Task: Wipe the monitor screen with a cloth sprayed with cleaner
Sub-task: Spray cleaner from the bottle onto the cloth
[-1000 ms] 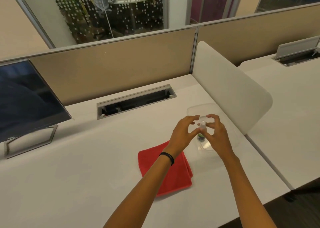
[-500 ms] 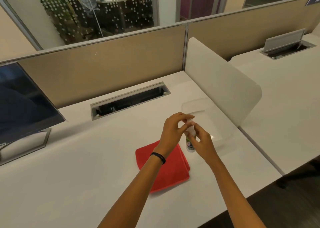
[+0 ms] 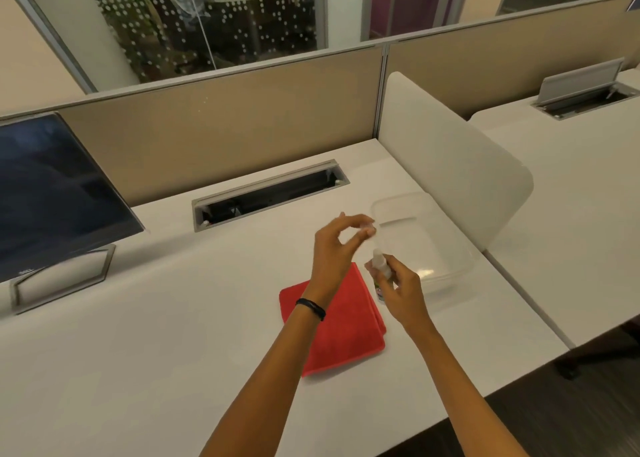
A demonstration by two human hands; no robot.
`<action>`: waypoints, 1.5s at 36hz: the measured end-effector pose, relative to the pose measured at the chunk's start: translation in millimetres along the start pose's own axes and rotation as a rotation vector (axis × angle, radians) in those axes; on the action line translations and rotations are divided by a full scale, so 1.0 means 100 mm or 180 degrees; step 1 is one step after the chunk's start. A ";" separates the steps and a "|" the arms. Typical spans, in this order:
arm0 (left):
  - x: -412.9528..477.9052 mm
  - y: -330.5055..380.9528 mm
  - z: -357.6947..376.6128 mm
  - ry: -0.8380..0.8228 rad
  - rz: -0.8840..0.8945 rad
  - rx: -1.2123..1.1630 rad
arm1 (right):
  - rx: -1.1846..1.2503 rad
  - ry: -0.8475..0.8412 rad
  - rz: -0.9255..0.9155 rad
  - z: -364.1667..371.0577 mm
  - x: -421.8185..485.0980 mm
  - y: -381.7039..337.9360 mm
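Monitor (image 3: 52, 193): dark screen, on a grey stand at the far left of the white counter (image 3: 138, 352). Red cloth (image 3: 346, 332): folded, flat on the counter, partly under the left forearm. Small clear spray bottle (image 3: 380, 266): upright, gripped by the right hand (image 3: 401, 290) just beside the cloth. Left hand (image 3: 341, 245): raised above the bottle, fingertips pinched on a small clear cap (image 3: 369, 230). Clear plastic container (image 3: 422, 238): behind the hands, beside the white divider (image 3: 450, 165).

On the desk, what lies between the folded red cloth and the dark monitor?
Only bare white desk; in the head view nothing lies between the folded red cloth and the dark monitor.
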State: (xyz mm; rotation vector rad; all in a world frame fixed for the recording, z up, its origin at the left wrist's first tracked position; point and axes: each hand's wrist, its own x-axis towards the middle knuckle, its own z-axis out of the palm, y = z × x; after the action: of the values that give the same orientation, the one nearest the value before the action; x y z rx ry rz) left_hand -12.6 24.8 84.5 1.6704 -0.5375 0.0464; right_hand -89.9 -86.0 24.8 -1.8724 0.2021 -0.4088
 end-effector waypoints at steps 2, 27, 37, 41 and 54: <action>0.09 0.04 -0.08 0.0276 0.0052 -0.0090 | 0.0024 0.0050 0.0060 0.02 -0.02 0.05; -0.58 -1.66 -1.18 0.0742 -0.1623 0.0772 | 0.1141 -0.0527 0.0937 0.29 0.19 0.24; -0.69 -1.99 -1.27 0.0692 -0.2104 0.0856 | 0.1484 -0.0711 0.1135 0.37 0.33 0.32; -0.69 -2.05 -1.25 0.0626 -0.2117 0.0898 | 0.1646 -0.0795 0.1193 0.39 0.37 0.33; -0.72 -2.05 -1.20 0.0403 -0.1918 0.1024 | 0.1556 0.0222 0.2106 0.43 0.21 0.28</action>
State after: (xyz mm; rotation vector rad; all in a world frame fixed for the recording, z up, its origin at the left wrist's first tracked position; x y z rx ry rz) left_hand 31.4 175.7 -107.4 2.0680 0.0903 -0.2097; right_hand -52.4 -64.7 -10.2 -1.2206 0.6809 -0.0515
